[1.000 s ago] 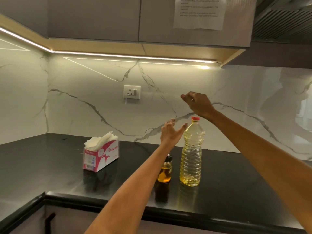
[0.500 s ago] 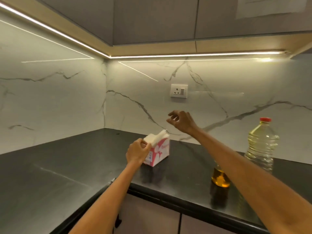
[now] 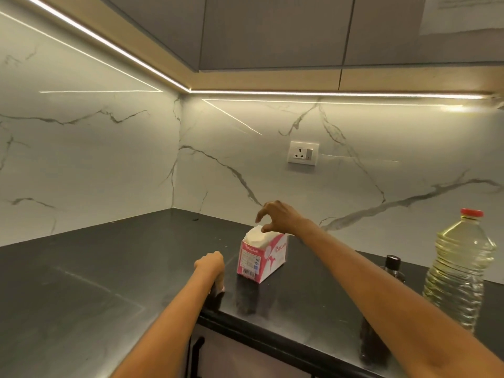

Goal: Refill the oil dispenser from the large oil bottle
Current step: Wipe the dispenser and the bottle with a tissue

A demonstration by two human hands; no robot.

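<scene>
Head view: the right hand (image 3: 278, 216) reaches over the tissue box (image 3: 263, 256), thumb and fingers curled just above the white tissue (image 3: 256, 237) that sticks out of its top; whether they already pinch it cannot be told. The left hand (image 3: 210, 266) rests on the dark table (image 3: 81, 268) just left of the box, fingers curled loosely and holding nothing visible.

The oil bottle (image 3: 458, 271) stands upright at the right, well apart from both hands, red cap (image 3: 471, 213) on. It is clear ribbed plastic, mostly full of pale yellow oil, so it is likely heavy, and its thin walls would probably give under a squeeze. A grip around the ribbed middle, with the other hand steadying it, looks safest; any oil film would make it slippery.

The oil dispenser (image 3: 394, 268) stands just left of the bottle, largely hidden behind the right forearm; only its dark cap and a bit of glass neck show. How much oil it holds cannot be seen. As glass it would be stiff but breakable, with a narrow mouth to aim at.

Neither container is opened; pouring has not begun.
</scene>
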